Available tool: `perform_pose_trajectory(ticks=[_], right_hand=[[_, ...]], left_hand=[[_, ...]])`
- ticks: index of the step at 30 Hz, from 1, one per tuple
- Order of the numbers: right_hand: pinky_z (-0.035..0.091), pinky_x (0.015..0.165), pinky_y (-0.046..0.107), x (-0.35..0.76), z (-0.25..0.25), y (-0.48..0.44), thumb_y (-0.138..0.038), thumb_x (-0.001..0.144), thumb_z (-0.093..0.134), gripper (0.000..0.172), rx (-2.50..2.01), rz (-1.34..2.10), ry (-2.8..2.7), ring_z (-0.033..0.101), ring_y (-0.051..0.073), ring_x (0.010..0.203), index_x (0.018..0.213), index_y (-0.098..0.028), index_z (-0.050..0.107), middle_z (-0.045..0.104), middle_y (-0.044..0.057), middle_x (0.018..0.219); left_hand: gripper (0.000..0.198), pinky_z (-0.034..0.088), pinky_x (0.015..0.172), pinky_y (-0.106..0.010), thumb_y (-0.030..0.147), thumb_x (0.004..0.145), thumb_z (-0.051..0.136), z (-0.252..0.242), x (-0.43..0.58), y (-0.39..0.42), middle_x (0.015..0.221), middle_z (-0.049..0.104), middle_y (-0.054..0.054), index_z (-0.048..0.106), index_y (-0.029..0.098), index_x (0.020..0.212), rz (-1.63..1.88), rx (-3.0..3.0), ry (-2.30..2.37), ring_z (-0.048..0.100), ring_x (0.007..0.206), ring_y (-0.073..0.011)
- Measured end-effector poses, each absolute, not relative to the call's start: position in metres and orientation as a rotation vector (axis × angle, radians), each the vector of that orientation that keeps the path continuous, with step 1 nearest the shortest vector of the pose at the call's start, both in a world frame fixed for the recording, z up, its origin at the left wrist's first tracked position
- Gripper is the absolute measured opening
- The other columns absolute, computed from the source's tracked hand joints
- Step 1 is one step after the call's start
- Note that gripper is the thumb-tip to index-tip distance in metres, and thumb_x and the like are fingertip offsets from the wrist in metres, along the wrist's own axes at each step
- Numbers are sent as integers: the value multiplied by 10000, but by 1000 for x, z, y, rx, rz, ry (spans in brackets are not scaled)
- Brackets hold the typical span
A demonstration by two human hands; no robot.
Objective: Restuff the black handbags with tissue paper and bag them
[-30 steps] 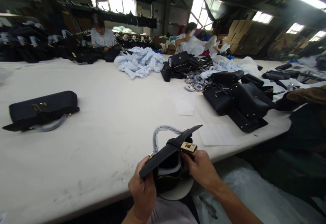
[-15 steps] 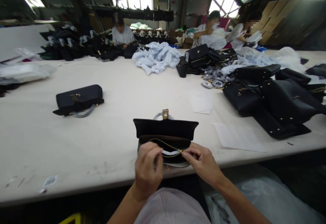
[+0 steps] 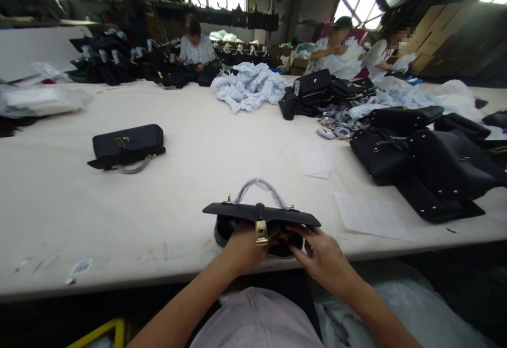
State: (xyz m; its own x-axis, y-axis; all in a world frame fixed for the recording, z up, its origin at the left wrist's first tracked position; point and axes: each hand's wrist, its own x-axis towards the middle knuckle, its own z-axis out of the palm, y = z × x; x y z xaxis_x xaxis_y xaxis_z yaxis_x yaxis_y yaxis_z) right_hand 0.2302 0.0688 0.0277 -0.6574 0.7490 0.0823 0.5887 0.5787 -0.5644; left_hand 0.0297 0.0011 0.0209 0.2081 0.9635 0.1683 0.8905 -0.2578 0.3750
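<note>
A small black handbag (image 3: 237,213) with a gold clasp and a paper-wrapped handle stands at the near edge of the white table (image 3: 198,142). Its flap hangs forward over the opening. My left hand (image 3: 241,250) reaches under the flap and into the bag, fingers hidden. My right hand (image 3: 322,258) holds the bag's right front side with curled fingers just below the flap.
Another black handbag (image 3: 127,144) lies to the left. A heap of black bags (image 3: 428,163) sits on the right, with paper sheets (image 3: 368,210) beside it. Crumpled pale blue wrapping (image 3: 249,84) lies farther back. Several people work at the table's far side.
The flap, raised upright half a second ago, has dropped forward over the opening. My left hand moved from the zipper into the bag under the flap.
</note>
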Motion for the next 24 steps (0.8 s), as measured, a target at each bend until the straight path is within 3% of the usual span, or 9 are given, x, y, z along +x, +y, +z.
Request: perform_pose_trajectory(ticks=[3,6,11,15,17,19,21,24], right_hand=[[519,884,382,230,26,77,-164,848,545,390,-1039,629,-2664,659,254,982,1203,-284,654,701,65,1100],[513,905,409,226,24,90,-173,849,546,344,-1017,673,-2639,647,280,1034,1148,-258,691,705,75,1107],[499,923,373,219,25,103,-155,827,513,330,-916,947,-2503,649,245,1026,1064,-252,721,716,47,1082],[507,852,337,218,28,100,-125,771,476,293,-885,1016,-2458,660,231,936,863,-212,740,730,61,956],[507,812,334,218,28,98,-148,767,480,263,-911,1009,-2437,662,233,888,805,-208,734,730,62,920],[506,801,334,220,25,97,-196,780,501,246,-936,1026,-2410,666,238,880,837,-214,740,734,57,932],[514,773,329,223,20,98,-250,779,530,235,-961,1045,-2391,673,244,850,876,-214,741,739,48,916],[525,667,301,227,9,100,-338,758,570,223,-1005,1051,-2340,666,235,727,820,-181,716,727,40,782]], left_hand=[[384,499,939,-497,302,910,541,15,34,3,1267,611,-112,544,263,1293,552,2369,1810,588,1117,-318],[279,502,936,-449,211,933,489,16,39,9,1159,662,-104,600,200,1189,564,2500,1818,615,1060,-272],[202,522,802,-283,119,938,438,27,39,18,1013,666,-50,624,164,1004,564,2639,1577,628,925,-171],[230,496,659,-262,163,959,410,31,38,25,830,629,-30,587,149,813,497,2722,1398,601,751,-154],[200,509,711,-270,169,961,412,30,39,26,892,641,-42,586,143,866,517,2713,1427,615,806,-162],[178,514,845,-299,167,959,419,30,40,26,1073,641,-79,581,133,1024,552,2717,1489,613,989,-191],[266,473,974,-328,161,957,416,30,40,25,1243,588,-119,526,117,1196,563,2801,1526,548,1170,-217],[364,435,1031,-318,125,951,380,34,39,24,1305,562,-153,470,80,1300,423,2998,1539,509,1245,-229]])
